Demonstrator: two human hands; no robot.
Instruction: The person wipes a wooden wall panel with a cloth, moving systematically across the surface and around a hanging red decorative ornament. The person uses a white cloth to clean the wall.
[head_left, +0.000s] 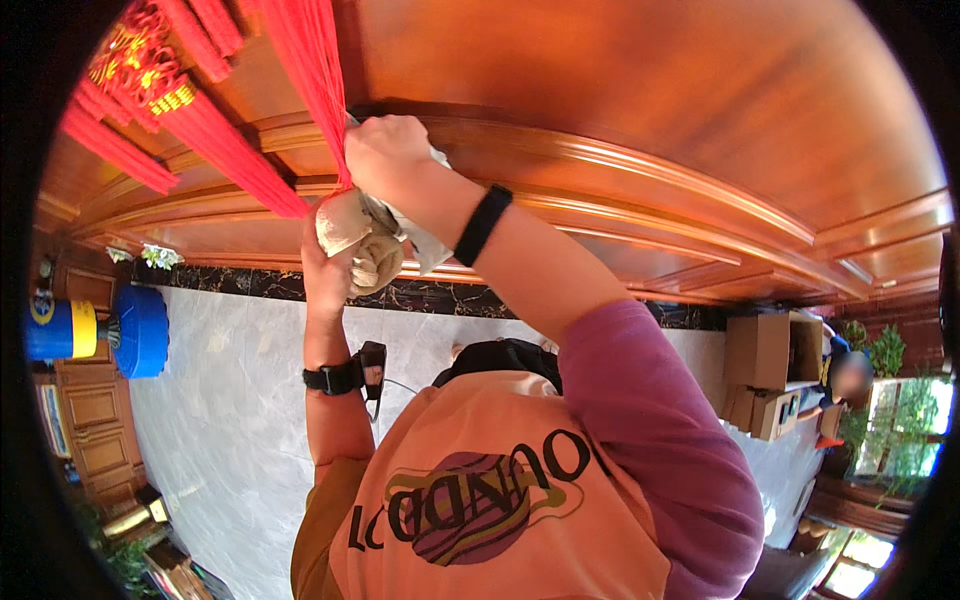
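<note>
Polished wood panelling (637, 90) with raised mouldings fills the upper view. Long red tassels (225, 150) with gold-coloured bands hang before it at the upper left. My left hand (326, 259) is closed around a bunched beige cloth (375, 259), close to the lower end of a red tassel (319, 82). Just above it my right hand (386, 150) is a fist beside the same tassel, with a whitish cloth (429, 244) showing under its wrist. Whether the two cloths are one piece, I cannot tell. The right palm and fingertips are hidden.
Below the panelling runs a black marbled skirting (465, 300) over a grey tiled floor (225, 375). A blue round object (142, 331) stands at the left. Cardboard boxes (757, 352) are at the right, with another person (836, 375) beside them.
</note>
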